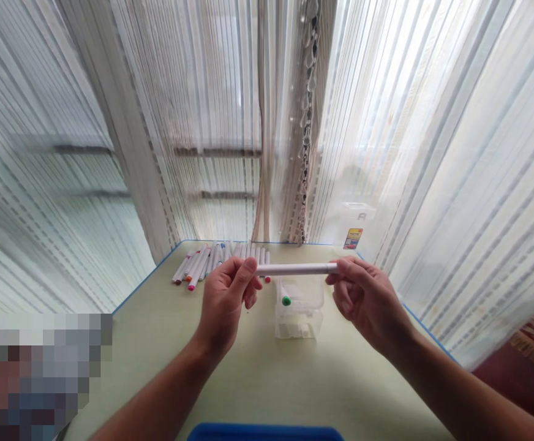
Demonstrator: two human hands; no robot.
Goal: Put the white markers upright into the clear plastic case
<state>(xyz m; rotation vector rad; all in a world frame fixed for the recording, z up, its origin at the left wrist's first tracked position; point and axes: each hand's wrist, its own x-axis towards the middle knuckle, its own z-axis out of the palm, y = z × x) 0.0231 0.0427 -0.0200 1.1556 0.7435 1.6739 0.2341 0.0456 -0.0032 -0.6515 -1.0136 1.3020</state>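
Observation:
A white marker is held level above the table, stretched between both hands. My left hand pinches its left end between thumb and fingers. At the other end, past a thin seam in the barrel, my right hand grips it; the fingertips cover both tips. Below and behind the marker stands a clear plastic box, with a green-ended marker showing at it. Whether that marker lies inside the box or behind its wall I cannot tell.
Several white markers with coloured ends lie in a pile at the table's back left. A clear container with a yellow label stands at the back right. Something blue lies at the near edge. Sheer curtains hang behind the table.

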